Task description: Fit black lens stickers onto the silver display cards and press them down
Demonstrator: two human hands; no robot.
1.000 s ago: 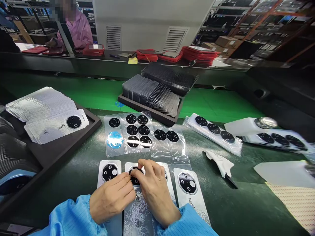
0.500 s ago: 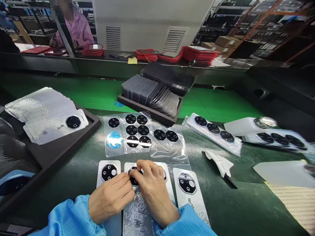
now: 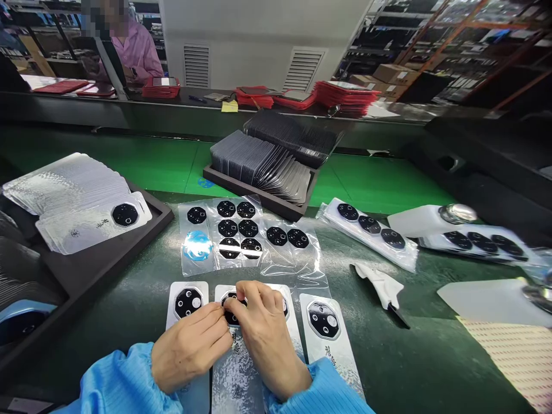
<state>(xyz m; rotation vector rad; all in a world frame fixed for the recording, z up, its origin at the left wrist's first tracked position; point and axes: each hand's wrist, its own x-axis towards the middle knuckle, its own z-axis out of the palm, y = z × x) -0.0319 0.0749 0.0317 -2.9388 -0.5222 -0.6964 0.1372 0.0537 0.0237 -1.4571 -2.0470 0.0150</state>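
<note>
A dark green workbench (image 3: 422,362) is spread with packaged parts. On the left, a black tray (image 3: 86,276) is loaded with silver cards; on the far side, a second black tray (image 3: 250,192) is packed with dark cards. A clear plastic sheet (image 3: 280,261) of black octagonal stickers is laid near the centre. Three silver backing cards are lined up at the near edge. Over the middle card (image 3: 237,379), a black octagonal lens cover (image 3: 232,317) is pinched closely between the left hand (image 3: 190,345) and the right hand (image 3: 269,339), and is partly hidden by their fingers.
</note>
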